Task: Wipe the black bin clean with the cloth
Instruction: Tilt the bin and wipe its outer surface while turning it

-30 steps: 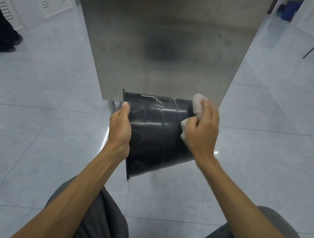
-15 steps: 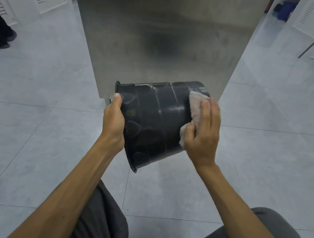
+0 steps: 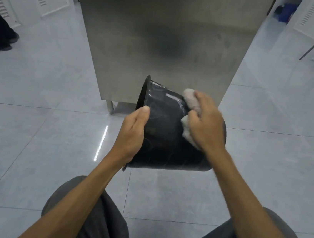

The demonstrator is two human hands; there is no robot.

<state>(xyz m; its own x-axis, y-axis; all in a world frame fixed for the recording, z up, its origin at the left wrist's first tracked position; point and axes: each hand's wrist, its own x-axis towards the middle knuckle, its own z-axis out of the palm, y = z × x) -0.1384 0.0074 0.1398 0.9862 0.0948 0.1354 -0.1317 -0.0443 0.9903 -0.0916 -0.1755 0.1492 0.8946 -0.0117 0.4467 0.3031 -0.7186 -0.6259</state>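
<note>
Above the tiled floor (image 3: 29,131), between both hands: the black bin (image 3: 166,138) held on its side in the air.

The left hand (image 3: 131,135) grips the bin at its flared rim end, thumb lying over the outer wall, fingers hidden behind or inside the opening. The right hand (image 3: 206,123) is closed on a white cloth (image 3: 191,105), pressing it against the bin's wall toward the base end. The bin is glossy black plastic, tapered, with bright reflections and faint moulded marks on its side. It hangs in front of a steel cabinet (image 3: 164,29), over the person's grey-trousered knees.
</note>
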